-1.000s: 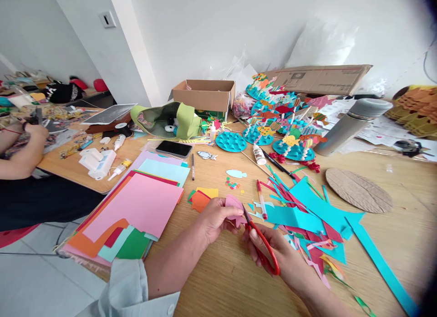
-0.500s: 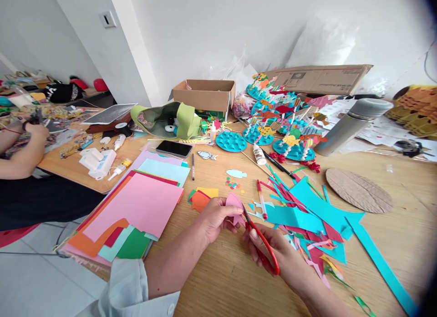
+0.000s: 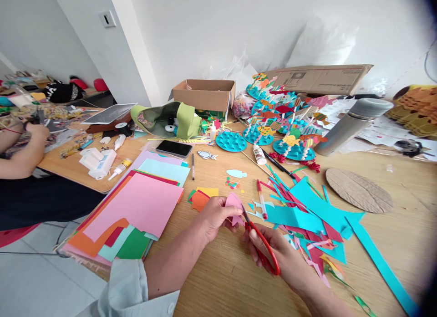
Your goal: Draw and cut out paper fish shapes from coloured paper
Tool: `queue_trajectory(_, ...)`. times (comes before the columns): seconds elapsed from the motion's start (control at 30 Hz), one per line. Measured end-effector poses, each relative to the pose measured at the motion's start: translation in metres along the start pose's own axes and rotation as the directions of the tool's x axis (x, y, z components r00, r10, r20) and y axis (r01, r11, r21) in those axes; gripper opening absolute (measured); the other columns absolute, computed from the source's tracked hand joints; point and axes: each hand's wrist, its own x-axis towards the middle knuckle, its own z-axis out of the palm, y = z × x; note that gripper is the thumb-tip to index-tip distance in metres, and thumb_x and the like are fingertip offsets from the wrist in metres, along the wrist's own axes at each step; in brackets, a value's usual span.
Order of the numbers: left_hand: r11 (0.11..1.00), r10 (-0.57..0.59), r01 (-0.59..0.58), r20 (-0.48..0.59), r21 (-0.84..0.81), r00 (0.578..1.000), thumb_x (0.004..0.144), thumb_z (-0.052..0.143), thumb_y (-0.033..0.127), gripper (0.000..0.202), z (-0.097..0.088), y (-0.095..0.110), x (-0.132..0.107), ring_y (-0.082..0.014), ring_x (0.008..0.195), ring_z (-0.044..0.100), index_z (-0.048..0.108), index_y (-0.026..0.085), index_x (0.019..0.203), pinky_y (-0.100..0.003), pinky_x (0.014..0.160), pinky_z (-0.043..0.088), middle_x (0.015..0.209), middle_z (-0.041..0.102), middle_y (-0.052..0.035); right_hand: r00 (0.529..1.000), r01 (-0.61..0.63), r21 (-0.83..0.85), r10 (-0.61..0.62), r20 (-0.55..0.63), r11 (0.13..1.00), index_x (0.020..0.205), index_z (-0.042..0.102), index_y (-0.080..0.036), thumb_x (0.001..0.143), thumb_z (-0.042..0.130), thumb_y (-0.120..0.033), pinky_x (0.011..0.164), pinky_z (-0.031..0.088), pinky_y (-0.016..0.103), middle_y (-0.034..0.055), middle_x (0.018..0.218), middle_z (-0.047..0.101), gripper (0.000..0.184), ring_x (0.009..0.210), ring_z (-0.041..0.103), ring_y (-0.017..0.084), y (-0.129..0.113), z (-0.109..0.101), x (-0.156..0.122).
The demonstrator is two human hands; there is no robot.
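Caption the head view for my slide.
Left hand holds pink paper while right hand holds red-handled scissors at its edge.

Red-handled scissors (image 3: 264, 240) — slanted — meet a pink paper piece (image 3: 233, 201).

Paper stack (image 3: 139, 201) lies L of L hand (image 3: 218, 218), w/ phone (image 3: 174, 148) at far end. Scraps (image 3: 295, 217) lie fwd & R of R hand (image 3: 278, 244), cardboard oval (image 3: 359, 190) further R. Box (image 3: 203, 95) well beyond both.

The paper piece (image 3: 233, 201) is pink, the scissors (image 3: 263, 239) red-handled, the long strip (image 3: 380, 264) turquoise, the flask (image 3: 344, 131) grey.
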Motion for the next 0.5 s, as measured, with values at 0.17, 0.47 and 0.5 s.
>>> queue_trajectory(0.17, 1.000, -0.008, 0.008, -0.005, 0.002, 1.000, 0.060, 0.069, 0.032, 0.023, 0.0000, 0.0008, -0.0003, -0.0102, 0.049, 0.051, 0.065, 0.010, 0.068, -0.021, 0.043, 0.039, 0.059, 0.062, -0.0032, 1.000, 0.000, -0.003, 0.000, -0.002, 1.000, 0.066, 0.046, -0.019, 0.077, 0.051, -0.073, 0.043, 0.028, 0.021, -0.0043, 0.052, 0.049, 0.055, 0.045, 0.043, 0.009, 0.0009, -0.0002, 0.0004)
queue_trajectory(0.47, 1.000, -0.011, 0.011, -0.028, 0.007, 1.000, 0.060, 0.070, 0.033, 0.024, -0.0002, 0.0009, -0.0002, -0.0109, 0.050, 0.053, 0.065, 0.011, 0.069, -0.021, 0.043, 0.040, 0.060, 0.062, -0.0031, 1.000, 0.009, -0.010, -0.009, 0.000, 1.000, 0.065, 0.046, -0.020, 0.077, 0.050, -0.073, 0.044, 0.028, 0.022, -0.0045, 0.052, 0.048, 0.055, 0.045, 0.042, 0.009, 0.0020, 0.0001, -0.0003)
queue_trajectory(0.5, 1.000, -0.010, 0.010, -0.031, 0.006, 0.999, 0.059, 0.070, 0.034, 0.025, 0.0000, 0.0010, -0.0002, -0.0111, 0.050, 0.053, 0.065, 0.011, 0.069, -0.021, 0.043, 0.040, 0.060, 0.062, -0.0033, 1.000, 0.007, -0.010, -0.007, -0.001, 1.000, 0.065, 0.046, -0.020, 0.077, 0.050, -0.073, 0.044, 0.028, 0.022, -0.0044, 0.052, 0.048, 0.054, 0.046, 0.042, 0.009, 0.0020, 0.0001, -0.0002)
